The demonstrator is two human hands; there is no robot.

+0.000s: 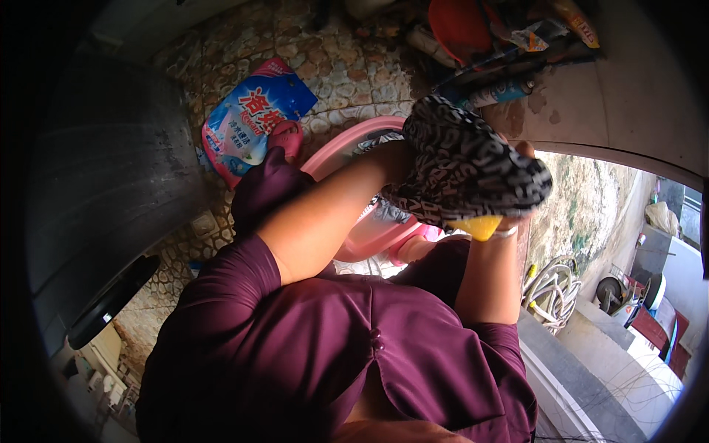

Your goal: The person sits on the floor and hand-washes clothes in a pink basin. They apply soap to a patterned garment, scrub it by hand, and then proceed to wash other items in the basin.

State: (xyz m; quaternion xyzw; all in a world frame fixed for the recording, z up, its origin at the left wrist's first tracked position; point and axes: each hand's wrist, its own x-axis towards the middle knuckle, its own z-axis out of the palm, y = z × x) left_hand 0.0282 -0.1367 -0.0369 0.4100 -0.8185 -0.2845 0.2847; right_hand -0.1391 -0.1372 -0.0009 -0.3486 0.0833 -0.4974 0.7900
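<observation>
A black cloth with white letter print point(465, 166) is bunched up in front of me, above the rim of a pink plastic basin point(354, 130). My right hand point(512, 221) grips the cloth's right side, with a few fingertips showing past its far edge and a pale band on the wrist. Under the cloth by that hand, a yellow object point(479, 226) pokes out; its kind is unclear. My left hand point(405, 158) reaches into or behind the cloth's left side, its fingers hidden. Wet-looking grey and patterned clothes point(390, 210) lie in the basin.
A washing powder bag point(249, 119) lies on the pebble-patterned floor beyond a pink slipper point(288, 135). A spray can point(501, 93) and a red object point(462, 27) are at the upper right. To the right, a coiled hose point(551, 296) lies near a concrete step point(598, 343).
</observation>
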